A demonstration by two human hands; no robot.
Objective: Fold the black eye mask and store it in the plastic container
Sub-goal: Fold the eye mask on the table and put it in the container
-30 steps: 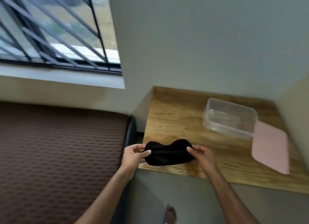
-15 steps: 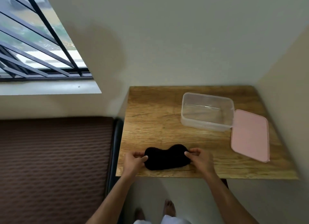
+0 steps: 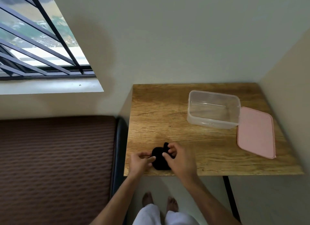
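The black eye mask [image 3: 160, 161] lies folded over on itself near the front left edge of the wooden table [image 3: 167, 120]. My left hand [image 3: 140, 161] pinches its left edge. My right hand [image 3: 180, 159] covers the mask's right part, fingers gripping the doubled fabric. The clear plastic container [image 3: 213, 109] stands open and empty at the back right of the table, well apart from both hands.
A pink lid [image 3: 255, 134] lies flat just right of the container. Walls close the table in at the back and right. A brown textured mattress [image 3: 55, 166] sits to the left, below a barred window [image 3: 33, 45]. My bare feet [image 3: 159, 202] show under the table edge.
My right hand has carried the mask's right end leftward over the left half, so the mask went from spread flat to folded. The camera view has also tilted further down.
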